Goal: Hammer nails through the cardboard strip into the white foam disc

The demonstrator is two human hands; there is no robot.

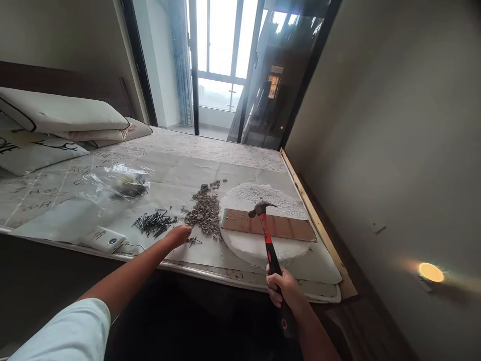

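Our right hand (282,287) wraps the hammer (269,248) mid-handle, likely for control, its head over the board (291,229) that white foam (263,195) probably cushions, while our left hand (179,236) curls near the nails (153,223), pinching any we cannot tell.

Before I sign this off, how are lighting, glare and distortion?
Head view: the window is blown out to white; the plastic bag carries bright glints; the space below the mattress is nearly black; the door frame splays upward, likely camera tilt or a wide lens; the hammer looks fairly sharp.
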